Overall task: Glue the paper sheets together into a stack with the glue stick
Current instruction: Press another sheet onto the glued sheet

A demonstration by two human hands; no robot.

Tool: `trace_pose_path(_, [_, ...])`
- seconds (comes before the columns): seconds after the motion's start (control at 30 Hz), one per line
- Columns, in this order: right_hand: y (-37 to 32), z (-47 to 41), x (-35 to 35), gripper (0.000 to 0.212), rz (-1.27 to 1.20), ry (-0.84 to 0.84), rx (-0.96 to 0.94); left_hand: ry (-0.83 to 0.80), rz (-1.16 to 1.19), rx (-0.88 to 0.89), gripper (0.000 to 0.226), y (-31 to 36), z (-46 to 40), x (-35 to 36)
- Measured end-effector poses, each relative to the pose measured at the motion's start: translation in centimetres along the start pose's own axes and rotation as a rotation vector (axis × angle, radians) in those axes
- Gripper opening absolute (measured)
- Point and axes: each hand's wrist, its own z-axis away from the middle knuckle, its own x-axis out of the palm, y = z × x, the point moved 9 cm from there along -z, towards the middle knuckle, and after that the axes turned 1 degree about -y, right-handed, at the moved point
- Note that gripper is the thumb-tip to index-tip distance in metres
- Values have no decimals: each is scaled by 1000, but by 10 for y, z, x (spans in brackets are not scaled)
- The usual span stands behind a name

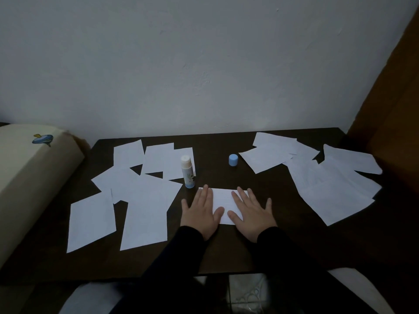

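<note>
Where the dark brown wooden worktop [226,252] meets its left edge, a cream padded cushion [34,177] bearing a small blue emblem lies alongside it. On the left half of the worktop, loose white paper sheets [140,200] are scattered, several overlapping one another. Just right of this group, an uncapped white and blue glue stick [187,171] stands upright, its base near the far left corner of the central sheet. At centre, a white rectangular paper stack [223,198] lies flat near the front edge. The left hand [200,213] presses flat on its left end, fingers [205,196] straight and slightly spread, holding nothing. The right hand [251,211] presses flat on its right end in like manner, fingers straight and spread wide. Both wrists wear dark sleeves [283,245]. Beyond the stack, a small light blue round cap [233,160] sits apart from the glue stick. On the right half, a second scatter of white paper sheets [328,184] overlaps heavily. A brown curtain-like fabric [390,98] borders the far right. A pale plastered wall [204,64] stands behind.
</note>
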Motion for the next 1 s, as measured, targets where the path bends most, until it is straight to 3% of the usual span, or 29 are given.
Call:
trace_pose_path(0.43, [4,12,-1,72,-57,28,159,-24,-58,-92,67,-39,13,-3])
trace_pose_path(0.47, [3,12,-3,72,-65,27,161,36,-6,-103,64,-42,14,-12])
trace_pose_path(0.57, [-1,9,-17,67,-85,106,132,419,281,-232,51,-59,24,-53])
trace_pose_path(0.63, [-9,7,-27,60,-115,172,52,540,530,-331,64,-68,25,-64])
trace_pose_path(0.77, [-16,-3,-24,59,-134,107,-44,531,851,-334,80,-69,-2,-71])
trace_pose_path(0.93, [-9,1,-8,61,-51,43,-91,403,898,-340,42,-70,-15,-61])
trace_pose_path(1.0, [-6,9,-5,61,-49,57,-128,397,890,-327,39,-70,-8,-59])
